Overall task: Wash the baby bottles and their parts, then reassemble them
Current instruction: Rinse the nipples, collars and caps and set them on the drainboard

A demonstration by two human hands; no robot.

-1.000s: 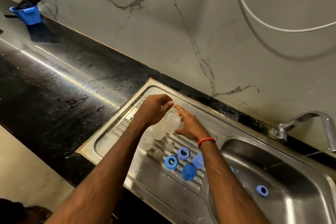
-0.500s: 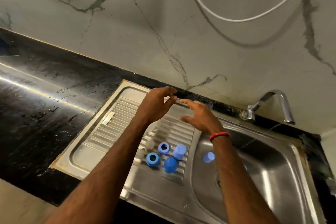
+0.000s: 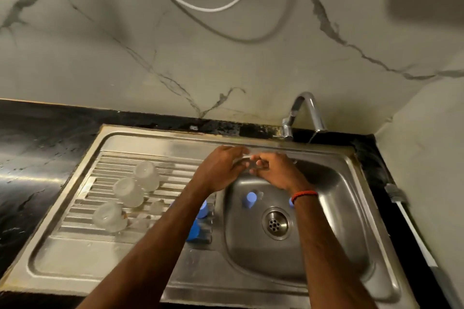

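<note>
Place: kitchen.
Evidence: steel sink (image 3: 336, 211) with ribbed drainboard (image 3: 75, 256), curved tap (image 3: 304, 100), glossy black surface (image 3: 37, 155), marble-veined wall (image 3: 226, 63).

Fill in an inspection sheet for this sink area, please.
Surface: steel sink, ribbed drainboard left, basin right; black counter around it.
Job's things: three clear bottles on the drainboard; blue parts beside the left forearm, one blue cap in the basin.
Clutter: long grey handle on the right counter.
Hands: left hand and right hand meet over the basin's rim; grip blurred.
Cables: white cable looped on the wall.
Surroundings: marbled wall, tap.
</note>
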